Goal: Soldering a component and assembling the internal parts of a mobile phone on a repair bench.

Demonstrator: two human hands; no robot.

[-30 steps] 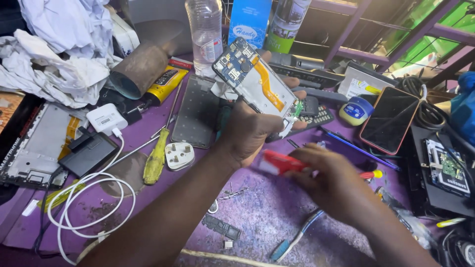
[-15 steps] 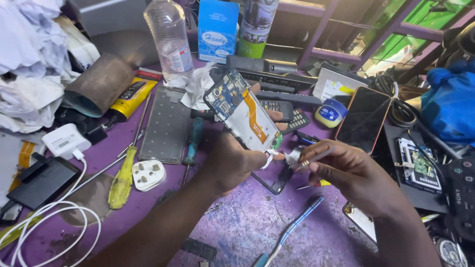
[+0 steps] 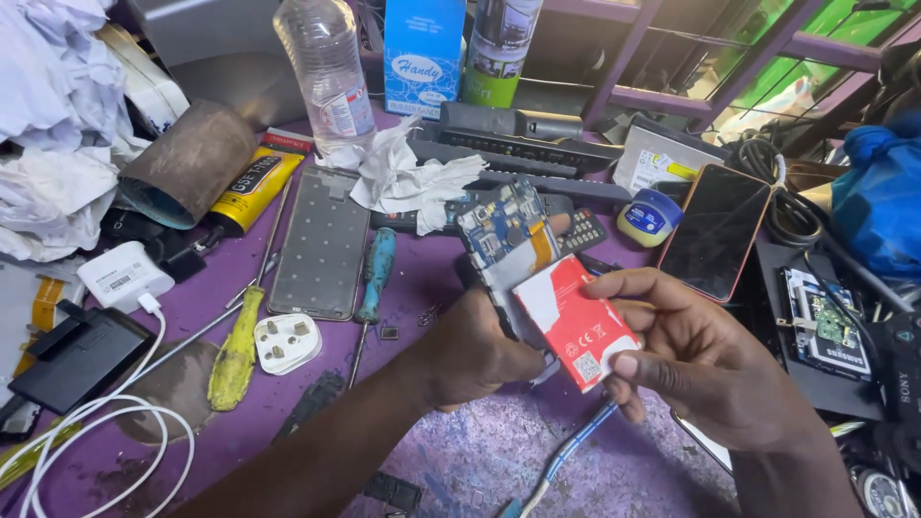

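Our left hand clamps the opened phone, blue board exposed; our right hand pinches a red-and-white battery against it at frame centre. Below lies a scuffed purple bench, cluttered.

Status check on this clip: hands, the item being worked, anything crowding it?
Left hand grips opened phone with exposed blue circuit board. Right hand holds red-and-white flat battery against it. Blue-handled screwdriver and crumpled white tissue lie close by.
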